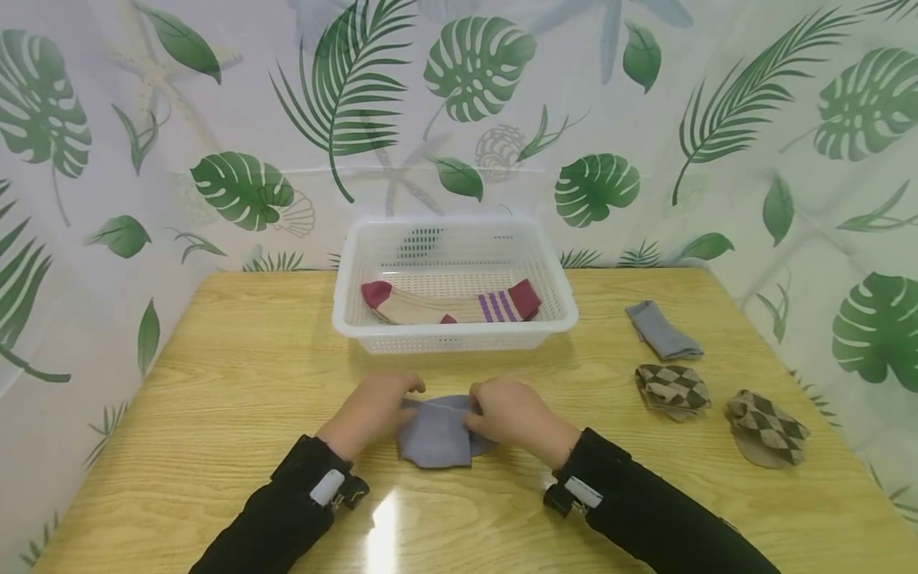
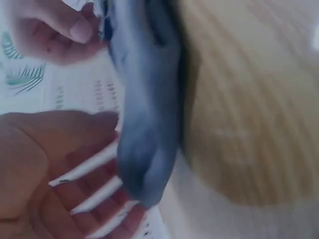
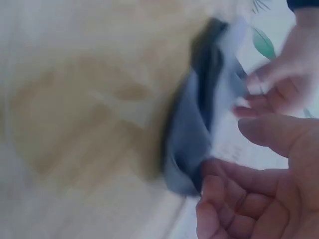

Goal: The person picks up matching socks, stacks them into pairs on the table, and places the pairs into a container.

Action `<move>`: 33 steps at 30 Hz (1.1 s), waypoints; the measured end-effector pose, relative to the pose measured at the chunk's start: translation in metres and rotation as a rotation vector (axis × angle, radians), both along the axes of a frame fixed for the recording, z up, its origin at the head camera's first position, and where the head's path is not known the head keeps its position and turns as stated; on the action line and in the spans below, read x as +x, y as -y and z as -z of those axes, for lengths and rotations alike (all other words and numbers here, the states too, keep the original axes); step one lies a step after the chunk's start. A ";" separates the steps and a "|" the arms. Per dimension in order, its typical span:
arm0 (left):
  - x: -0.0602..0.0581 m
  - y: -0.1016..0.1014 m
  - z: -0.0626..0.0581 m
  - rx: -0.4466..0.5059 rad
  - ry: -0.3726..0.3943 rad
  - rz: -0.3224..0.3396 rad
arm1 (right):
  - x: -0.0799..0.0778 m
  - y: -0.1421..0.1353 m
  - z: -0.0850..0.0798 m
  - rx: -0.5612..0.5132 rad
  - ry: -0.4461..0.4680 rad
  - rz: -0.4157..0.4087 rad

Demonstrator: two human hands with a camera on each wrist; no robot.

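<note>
A folded grey-blue sock [image 1: 435, 434] lies on the table between the two hands, in front of the basket. My left hand [image 1: 376, 410] is at its left end, fingers loosely spread; in the left wrist view, the left fingers [image 2: 94, 199] reach behind the sock [image 2: 147, 104]. At the right end my right hand [image 1: 512, 414] holds the sock's edge with curled fingers. In the right wrist view the right hand's fingers [image 3: 224, 199] bend against the fabric [image 3: 189, 139], which is blurred there.
Behind the hands stands a white plastic basket [image 1: 455, 339] holding beige socks with maroon ends [image 1: 430, 305]. On the right of the wooden table [image 1: 237, 359] lie a folded grey sock [image 1: 663, 331] and two brown checkered sock bundles [image 1: 674, 389]. A leaf-patterned sheet [image 1: 502, 183] hangs behind.
</note>
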State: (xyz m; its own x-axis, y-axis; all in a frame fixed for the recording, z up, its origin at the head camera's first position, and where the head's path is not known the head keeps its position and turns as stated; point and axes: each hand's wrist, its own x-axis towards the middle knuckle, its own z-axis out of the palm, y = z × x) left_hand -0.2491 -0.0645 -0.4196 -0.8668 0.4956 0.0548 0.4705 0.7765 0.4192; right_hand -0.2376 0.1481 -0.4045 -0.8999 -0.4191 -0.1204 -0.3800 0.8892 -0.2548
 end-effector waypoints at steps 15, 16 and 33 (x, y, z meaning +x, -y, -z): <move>-0.002 -0.002 -0.005 0.042 -0.225 0.116 | -0.004 -0.016 -0.032 -0.195 -0.200 -0.085; 0.000 -0.001 -0.011 0.079 -0.317 0.111 | -0.003 -0.021 -0.040 -0.222 -0.254 -0.089; 0.024 0.018 -0.005 -0.079 -0.127 0.122 | 0.010 -0.089 -0.014 0.060 0.046 -0.145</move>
State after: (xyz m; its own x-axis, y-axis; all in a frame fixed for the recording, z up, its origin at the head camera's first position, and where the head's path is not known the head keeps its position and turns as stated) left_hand -0.2251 -0.0823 -0.4151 -0.7886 0.6038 0.1163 0.6084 0.7387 0.2903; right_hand -0.2279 0.2376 -0.3909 -0.8236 -0.5347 -0.1888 -0.4943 0.8402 -0.2230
